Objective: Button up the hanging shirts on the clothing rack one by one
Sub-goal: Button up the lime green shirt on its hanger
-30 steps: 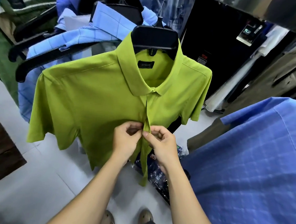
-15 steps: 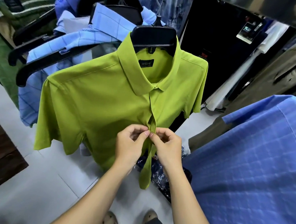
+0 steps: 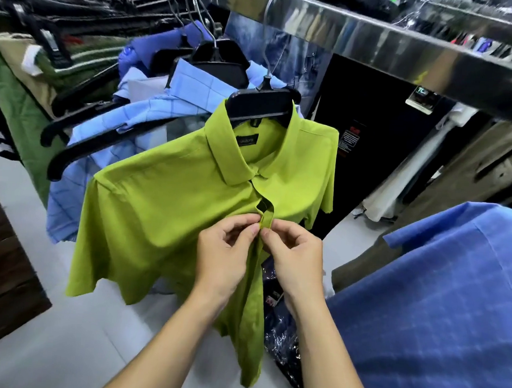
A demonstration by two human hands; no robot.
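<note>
A lime green short-sleeved shirt (image 3: 163, 218) hangs on a black hanger (image 3: 258, 105) from the steel rack bar (image 3: 378, 44). Its collar is closed at the top, and a small gap shows in the placket just below. My left hand (image 3: 224, 252) and my right hand (image 3: 294, 256) meet at mid-chest. Each pinches one edge of the placket between thumb and fingers. The button under my fingertips is hidden. Below my hands the shirt front hangs loose.
A blue checked shirt (image 3: 436, 310) fills the near right. Light blue shirts (image 3: 127, 117) on black hangers hang behind the green one. Dark packaged clothes (image 3: 279, 324) lie on the pale tiled floor (image 3: 59, 346) below. A dark wooden surface (image 3: 1, 268) borders the left.
The view has tilted up, bringing the steel bar into sight. Both hands have stayed pinched on the placket at the same spot while the shirt swung slightly to the right.
</note>
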